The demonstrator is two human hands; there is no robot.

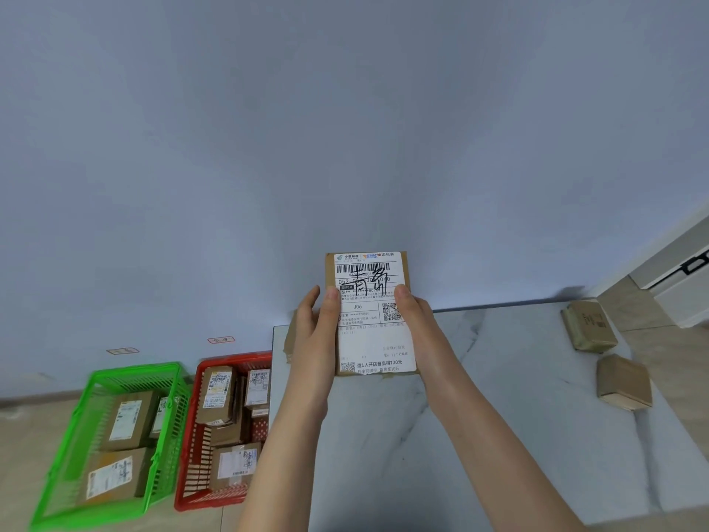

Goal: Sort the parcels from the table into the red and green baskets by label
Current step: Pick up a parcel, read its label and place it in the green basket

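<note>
I hold a flat cardboard parcel [370,324] upright above the marble table [498,416], its white shipping label with black handwriting facing me. My left hand [316,332] grips its left edge and my right hand [416,320] grips its right edge, thumbs on the label. On the floor to the left stand a green basket [96,382] with three labelled boxes and a red basket [188,455] with several boxes. Two more brown parcels [591,326] [624,382] lie on the table's right side.
Another piece of cardboard [289,337] shows behind my left hand at the table's far left corner. Small paper tags [122,351] [221,340] are stuck on the wall above each basket. White furniture [675,286] stands at the far right.
</note>
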